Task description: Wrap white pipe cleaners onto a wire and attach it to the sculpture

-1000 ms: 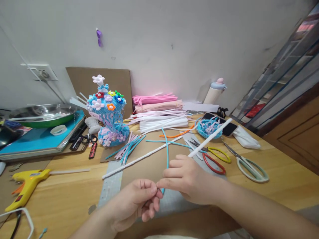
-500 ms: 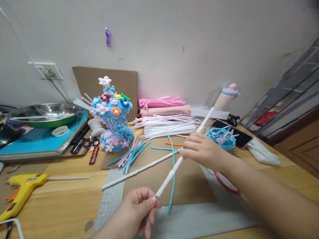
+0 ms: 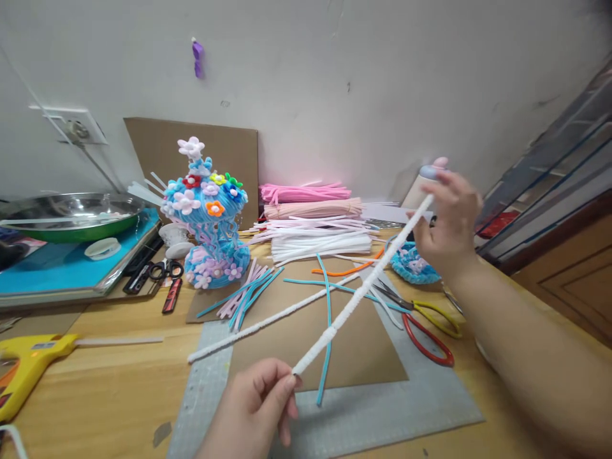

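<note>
A long white fuzzy pipe cleaner, with thicker bumps near its lower part, slants up to the right above the mat. My left hand pinches its lower end between thumb and fingers. Around the upper end curl the fingers of my right hand, loosely bent at the tip. Beneath it, another white pipe cleaner and a blue one lie crossed on a brown cardboard sheet. Scissors with red and yellow handles rest to the right.
A blue flower-covered pipe-cleaner model stands at the left. Bundles of pink and white pipe cleaners lie by the wall. A yellow glue gun, small black scissors, a metal pan and a blue woven piece are around.
My right hand has moved from the middle of the white pipe cleaner up and right to its far end, uncovering the scissors. My left hand still pinches the lower end. The view has shifted slightly.
</note>
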Motion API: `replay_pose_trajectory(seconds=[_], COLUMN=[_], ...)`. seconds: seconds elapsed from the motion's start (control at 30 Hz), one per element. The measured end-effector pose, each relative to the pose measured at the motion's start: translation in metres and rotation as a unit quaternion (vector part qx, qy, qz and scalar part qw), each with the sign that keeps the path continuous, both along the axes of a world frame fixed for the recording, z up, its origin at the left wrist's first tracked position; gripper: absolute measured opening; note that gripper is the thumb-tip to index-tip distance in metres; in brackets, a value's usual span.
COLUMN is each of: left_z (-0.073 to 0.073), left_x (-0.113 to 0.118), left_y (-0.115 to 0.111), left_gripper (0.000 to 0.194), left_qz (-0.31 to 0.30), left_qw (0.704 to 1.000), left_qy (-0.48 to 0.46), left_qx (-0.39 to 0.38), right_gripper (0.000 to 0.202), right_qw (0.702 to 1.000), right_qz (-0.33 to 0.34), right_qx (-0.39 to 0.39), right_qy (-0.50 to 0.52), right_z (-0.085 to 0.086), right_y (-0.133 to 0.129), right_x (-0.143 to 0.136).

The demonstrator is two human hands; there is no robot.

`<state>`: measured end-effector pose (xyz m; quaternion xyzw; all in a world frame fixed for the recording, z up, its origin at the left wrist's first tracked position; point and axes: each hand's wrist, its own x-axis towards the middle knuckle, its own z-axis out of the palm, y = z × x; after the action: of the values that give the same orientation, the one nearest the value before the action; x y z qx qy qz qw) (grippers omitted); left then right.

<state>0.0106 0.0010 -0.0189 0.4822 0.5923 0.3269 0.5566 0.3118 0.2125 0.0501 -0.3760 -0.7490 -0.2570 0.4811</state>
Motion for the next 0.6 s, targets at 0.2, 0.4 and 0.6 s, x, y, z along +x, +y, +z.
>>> replay_pose_trajectory(seconds=[0.2, 0.4, 0.6], left_z=[0.0, -0.002, -0.008], left_x=[-0.004, -0.001, 0.002], left_y=[-0.006, -0.004, 0.0], left_gripper=[0.034, 0.037, 0.044], left_qz=[0.011, 0.031, 0.037], left_qw=[0.982, 0.997, 0.988], left_qy=[0.117, 0.0, -0.142], left_qx=[0.148, 0.065, -0.053], right_gripper=[0.031, 0.02, 0.023], right_qw=[0.796, 0.546, 0.47], right_qz=[0.203, 0.385, 0.413], right_qx=[-0.319, -0.624, -0.623], right_qy=[0.473, 0.406, 0.469], right_z=[-0.027, -0.051, -0.046], right_y=[-0.064, -0.141, -0.127], right_x=[-0.063, -0.12, -0.127])
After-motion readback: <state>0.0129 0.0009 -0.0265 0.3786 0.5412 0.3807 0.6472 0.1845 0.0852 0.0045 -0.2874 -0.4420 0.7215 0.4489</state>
